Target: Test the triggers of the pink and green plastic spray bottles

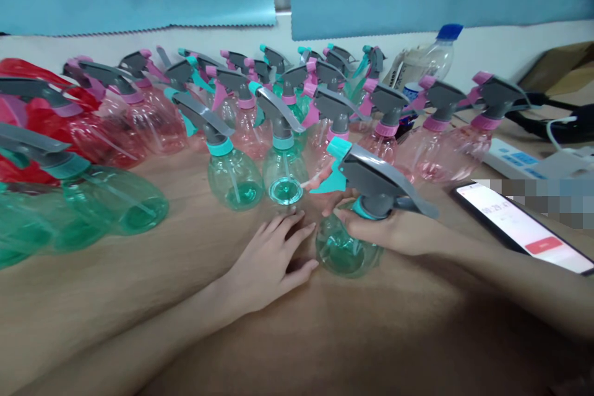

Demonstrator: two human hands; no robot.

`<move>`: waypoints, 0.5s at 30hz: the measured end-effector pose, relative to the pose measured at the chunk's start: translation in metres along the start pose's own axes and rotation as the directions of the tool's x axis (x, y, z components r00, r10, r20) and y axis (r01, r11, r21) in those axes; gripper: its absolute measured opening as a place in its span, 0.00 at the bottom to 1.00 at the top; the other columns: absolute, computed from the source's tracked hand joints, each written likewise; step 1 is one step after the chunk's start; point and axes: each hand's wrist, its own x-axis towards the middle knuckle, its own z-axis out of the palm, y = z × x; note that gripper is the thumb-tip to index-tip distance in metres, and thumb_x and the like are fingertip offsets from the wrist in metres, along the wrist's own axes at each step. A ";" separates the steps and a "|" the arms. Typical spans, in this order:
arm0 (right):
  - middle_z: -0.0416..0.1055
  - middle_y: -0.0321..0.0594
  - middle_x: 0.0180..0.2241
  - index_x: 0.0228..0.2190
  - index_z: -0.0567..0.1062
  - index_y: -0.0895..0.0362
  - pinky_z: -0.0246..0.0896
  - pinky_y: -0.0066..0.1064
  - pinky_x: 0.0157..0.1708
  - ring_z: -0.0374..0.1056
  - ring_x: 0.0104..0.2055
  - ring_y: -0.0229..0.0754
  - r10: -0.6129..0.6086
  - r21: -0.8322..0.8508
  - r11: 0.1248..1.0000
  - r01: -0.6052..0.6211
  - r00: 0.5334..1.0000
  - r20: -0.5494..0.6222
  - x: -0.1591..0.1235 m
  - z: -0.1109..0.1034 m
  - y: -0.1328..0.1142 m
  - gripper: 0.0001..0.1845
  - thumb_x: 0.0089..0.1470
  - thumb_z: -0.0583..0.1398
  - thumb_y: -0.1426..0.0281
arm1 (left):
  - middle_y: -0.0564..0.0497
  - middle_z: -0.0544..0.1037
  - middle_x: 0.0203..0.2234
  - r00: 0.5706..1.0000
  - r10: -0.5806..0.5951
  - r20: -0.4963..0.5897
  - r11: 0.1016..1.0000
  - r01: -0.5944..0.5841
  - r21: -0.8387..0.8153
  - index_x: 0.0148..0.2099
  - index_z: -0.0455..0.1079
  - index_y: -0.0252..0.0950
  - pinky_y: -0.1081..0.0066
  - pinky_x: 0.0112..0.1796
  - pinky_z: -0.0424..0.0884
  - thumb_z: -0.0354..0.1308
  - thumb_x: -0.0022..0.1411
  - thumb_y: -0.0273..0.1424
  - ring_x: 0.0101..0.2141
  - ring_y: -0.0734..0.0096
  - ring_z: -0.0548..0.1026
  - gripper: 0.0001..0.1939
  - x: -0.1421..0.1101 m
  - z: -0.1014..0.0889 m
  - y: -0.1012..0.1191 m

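Note:
My right hand (385, 229) is wrapped round the neck of a green spray bottle (346, 253), just below its grey and turquoise spray head. One finger stretches out past the turquoise trigger, close to another green spray bottle (285, 167) behind. The held bottle stands upright or nearly so at the table top; its far side is hidden by the hand. Palm down on the wooden table (199, 272), my left hand (273, 253) lies with fingers spread and holds nothing. Its fingertips are near the base of that rear bottle, beside which stands one more green spray bottle (236, 179).
Several pink spray bottles (155, 124) crowd the back. Green ones (139, 201) stand at left by a red plastic bag (28, 117). On the right lie a lit phone (524, 223) and a white power strip (520, 158). A blue-capped clear bottle (439, 55) stands by the wall.

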 end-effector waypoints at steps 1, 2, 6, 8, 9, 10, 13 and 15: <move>0.76 0.29 0.34 0.40 0.73 0.46 0.72 0.27 0.35 0.74 0.34 0.37 0.005 0.010 1.000 -0.005 1.000 0.005 0.000 -0.001 -0.002 0.24 0.44 0.55 0.82 | 0.40 0.63 0.59 1.000 -0.001 -0.002 1.000 0.001 0.000 0.60 0.61 0.36 0.52 0.54 0.60 0.53 0.65 0.42 0.59 0.51 0.58 0.25 0.000 0.000 0.000; 0.76 0.29 0.34 0.40 0.74 0.46 0.72 0.26 0.34 0.74 0.34 0.37 0.007 0.017 1.000 -0.007 1.000 0.007 0.000 -0.001 -0.004 0.25 0.44 0.55 0.82 | 0.40 0.63 0.59 1.000 0.001 -0.006 1.000 -0.001 -0.001 0.59 0.61 0.36 0.52 0.54 0.60 0.53 0.65 0.42 0.59 0.51 0.59 0.25 0.000 0.000 0.000; 0.76 0.29 0.36 0.37 0.75 0.47 0.73 0.26 0.34 0.74 0.32 0.36 0.009 0.037 0.999 -0.008 1.000 -0.004 0.002 -0.001 -0.009 0.24 0.42 0.54 0.83 | 0.39 0.63 0.59 1.000 0.009 -0.027 1.000 -0.009 0.001 0.59 0.61 0.35 0.52 0.54 0.60 0.53 0.65 0.42 0.58 0.51 0.59 0.25 0.000 0.001 -0.001; 0.76 0.29 0.33 0.35 0.75 0.47 0.73 0.27 0.34 0.74 0.32 0.37 0.018 0.040 0.999 -0.018 1.000 -0.014 0.002 0.000 -0.011 0.22 0.42 0.55 0.83 | 0.39 0.63 0.58 1.000 0.009 -0.026 1.000 -0.009 0.005 0.59 0.61 0.34 0.52 0.54 0.60 0.53 0.65 0.42 0.58 0.51 0.59 0.25 0.000 0.001 -0.001; 0.76 0.29 0.31 0.33 0.75 0.47 0.73 0.28 0.33 0.74 0.32 0.38 0.020 0.042 0.999 -0.019 1.000 -0.018 0.002 0.000 -0.011 0.21 0.42 0.55 0.82 | 0.39 0.63 0.59 1.000 0.009 -0.024 1.000 -0.009 0.007 0.59 0.61 0.34 0.52 0.54 0.60 0.52 0.65 0.42 0.58 0.51 0.59 0.25 0.000 0.001 -0.001; 0.76 0.30 0.30 0.33 0.75 0.47 0.73 0.28 0.33 0.74 0.32 0.38 0.017 0.045 0.999 -0.016 1.000 -0.021 0.002 0.000 -0.012 0.20 0.42 0.55 0.82 | 0.39 0.63 0.59 1.000 0.009 -0.020 1.000 -0.009 0.007 0.60 0.61 0.35 0.52 0.54 0.60 0.52 0.65 0.42 0.58 0.51 0.59 0.25 0.000 0.001 -0.001; 0.76 0.30 0.33 0.32 0.74 0.48 0.73 0.27 0.33 0.73 0.32 0.37 0.001 0.056 0.998 0.001 1.000 -0.028 0.001 -0.001 -0.014 0.19 0.42 0.55 0.83 | 0.39 0.62 0.59 1.000 0.008 -0.010 1.000 -0.008 0.006 0.60 0.61 0.34 0.52 0.54 0.60 0.52 0.65 0.42 0.59 0.51 0.59 0.25 0.000 0.000 0.000; 0.76 0.30 0.37 0.31 0.74 0.48 0.72 0.26 0.32 0.73 0.33 0.37 0.001 0.057 0.998 0.000 1.000 -0.021 0.001 -0.001 -0.015 0.20 0.41 0.55 0.83 | 0.39 0.62 0.59 1.000 0.005 -0.005 1.000 -0.005 0.008 0.60 0.61 0.34 0.52 0.54 0.60 0.52 0.65 0.42 0.59 0.51 0.58 0.25 0.000 0.000 0.000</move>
